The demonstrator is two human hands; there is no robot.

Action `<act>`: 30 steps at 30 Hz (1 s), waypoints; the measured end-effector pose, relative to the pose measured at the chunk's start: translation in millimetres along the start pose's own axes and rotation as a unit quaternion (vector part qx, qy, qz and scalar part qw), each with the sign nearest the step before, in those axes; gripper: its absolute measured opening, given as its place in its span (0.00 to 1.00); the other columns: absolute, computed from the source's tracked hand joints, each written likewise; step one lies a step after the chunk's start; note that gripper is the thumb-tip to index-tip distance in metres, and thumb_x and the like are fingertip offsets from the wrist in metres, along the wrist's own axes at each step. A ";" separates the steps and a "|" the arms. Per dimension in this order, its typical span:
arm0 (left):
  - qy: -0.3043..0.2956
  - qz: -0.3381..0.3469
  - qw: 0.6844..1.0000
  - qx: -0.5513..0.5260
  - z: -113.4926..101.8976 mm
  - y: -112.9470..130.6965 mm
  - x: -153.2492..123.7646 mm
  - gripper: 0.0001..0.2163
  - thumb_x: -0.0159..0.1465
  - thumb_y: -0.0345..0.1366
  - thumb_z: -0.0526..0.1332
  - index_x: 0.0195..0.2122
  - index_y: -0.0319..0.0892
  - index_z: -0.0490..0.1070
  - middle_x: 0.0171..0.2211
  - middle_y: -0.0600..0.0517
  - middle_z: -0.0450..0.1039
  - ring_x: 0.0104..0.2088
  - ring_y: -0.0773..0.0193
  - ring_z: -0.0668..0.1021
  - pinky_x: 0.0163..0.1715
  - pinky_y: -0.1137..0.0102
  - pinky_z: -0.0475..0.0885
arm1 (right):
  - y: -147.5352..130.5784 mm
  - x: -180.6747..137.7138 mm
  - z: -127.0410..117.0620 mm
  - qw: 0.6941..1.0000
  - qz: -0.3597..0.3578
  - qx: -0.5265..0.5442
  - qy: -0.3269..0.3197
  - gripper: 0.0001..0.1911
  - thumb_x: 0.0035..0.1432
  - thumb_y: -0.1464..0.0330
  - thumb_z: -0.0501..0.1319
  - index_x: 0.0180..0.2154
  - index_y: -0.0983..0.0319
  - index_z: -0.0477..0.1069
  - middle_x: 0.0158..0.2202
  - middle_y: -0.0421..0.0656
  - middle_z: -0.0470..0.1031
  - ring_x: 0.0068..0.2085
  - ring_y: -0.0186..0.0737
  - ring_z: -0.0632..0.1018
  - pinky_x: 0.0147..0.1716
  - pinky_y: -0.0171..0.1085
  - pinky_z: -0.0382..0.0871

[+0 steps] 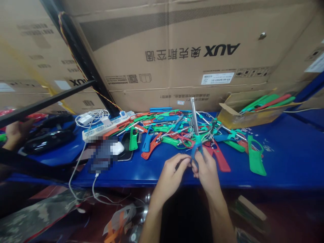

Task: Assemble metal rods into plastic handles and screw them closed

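Note:
My right hand (208,170) is closed around the blue handle of a long-nosed lighter (194,123), whose metal tube points up and away from me. A light green collar sits where tube and handle meet. Close against the handle's left side, my left hand (172,172) has thumb and fingers pinched together; what is between them is hidden. Beyond both hands spreads a pile of lighter parts (167,129): red, green and blue handle shells, metal tubes and thin white wires. Just right of my right hand lies a red handle shell (220,158).
An open cardboard box (253,118) of handle shells stands at the right. A white power strip (101,130), cables and a phone (126,148) lie left on the blue table (286,162). Another person's hand (16,133) shows beyond the black frame. Large cartons (121,44) stand behind.

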State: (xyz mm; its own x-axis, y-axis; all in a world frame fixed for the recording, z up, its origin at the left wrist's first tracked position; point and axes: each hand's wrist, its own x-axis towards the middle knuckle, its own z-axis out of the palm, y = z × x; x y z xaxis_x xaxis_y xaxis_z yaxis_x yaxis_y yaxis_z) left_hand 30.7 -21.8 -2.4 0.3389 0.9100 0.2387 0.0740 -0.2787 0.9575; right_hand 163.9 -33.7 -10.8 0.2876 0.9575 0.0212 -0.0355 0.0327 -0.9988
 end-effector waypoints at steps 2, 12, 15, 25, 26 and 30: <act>0.001 0.000 1.000 0.002 -0.1 0.2 -0.2 0.12 0.74 0.39 0.57 0.46 0.44 0.81 0.37 0.51 0.79 0.39 0.61 0.79 0.46 0.69 0.71 | -0.2 -0.5 0.1 1.000 -0.004 0.002 -0.001 0.21 0.63 0.47 0.61 0.33 0.57 0.64 0.17 0.31 0.60 0.17 0.30 0.62 0.13 0.28 0.58; 0.004 0.012 1.000 0.001 1.2 -2.2 0.6 0.13 0.74 0.40 0.56 0.44 0.42 0.80 0.35 0.51 0.78 0.38 0.62 0.78 0.44 0.70 0.71 | 0.9 0.7 1.9 1.000 -0.010 -0.017 -0.006 0.23 0.63 0.46 0.60 0.30 0.58 0.64 0.16 0.32 0.60 0.16 0.30 0.62 0.14 0.29 0.58; 0.015 0.022 0.999 0.024 1.0 -4.5 0.0 0.14 0.75 0.40 0.55 0.45 0.42 0.80 0.36 0.51 0.78 0.38 0.61 0.78 0.45 0.69 0.70 | 2.7 2.5 1.0 1.000 -0.015 -0.016 -0.005 0.23 0.63 0.45 0.60 0.33 0.58 0.64 0.16 0.31 0.61 0.16 0.30 0.62 0.14 0.29 0.58; 0.077 0.049 0.987 0.132 1.1 -6.7 -0.4 0.15 0.75 0.41 0.53 0.42 0.43 0.79 0.33 0.50 0.77 0.39 0.59 0.76 0.46 0.64 0.69 | -4.3 -4.5 -10.8 0.990 -0.117 -0.060 0.041 0.19 0.65 0.47 0.58 0.36 0.55 0.68 0.28 0.38 0.75 0.25 0.40 0.75 0.25 0.38 0.72; 0.086 0.051 0.986 0.135 1.8 -7.1 -0.4 0.15 0.75 0.40 0.52 0.42 0.43 0.79 0.34 0.50 0.77 0.40 0.58 0.76 0.47 0.63 0.69 | -9.4 -1.1 -22.3 0.987 -0.133 -0.080 0.050 0.19 0.64 0.47 0.59 0.36 0.55 0.70 0.28 0.40 0.77 0.26 0.42 0.76 0.26 0.40 0.72; 0.128 0.060 0.975 0.172 6.0 -14.0 1.1 0.11 0.75 0.37 0.53 0.46 0.43 0.76 0.48 0.45 0.77 0.55 0.54 0.73 0.58 0.57 0.67 | -54.2 41.7 -100.6 0.940 -0.221 -0.234 0.115 0.16 0.52 0.53 0.71 0.34 0.58 0.77 0.31 0.47 0.81 0.34 0.52 0.80 0.35 0.47 0.73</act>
State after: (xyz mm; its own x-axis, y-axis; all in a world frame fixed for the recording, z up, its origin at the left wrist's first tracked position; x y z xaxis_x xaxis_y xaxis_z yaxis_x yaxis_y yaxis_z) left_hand 35.7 -18.7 -16.6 0.1219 0.8986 0.4214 0.3729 -0.4349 0.8196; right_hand 274.0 -24.4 39.8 0.3762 0.7912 0.4822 0.5460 0.2311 -0.8053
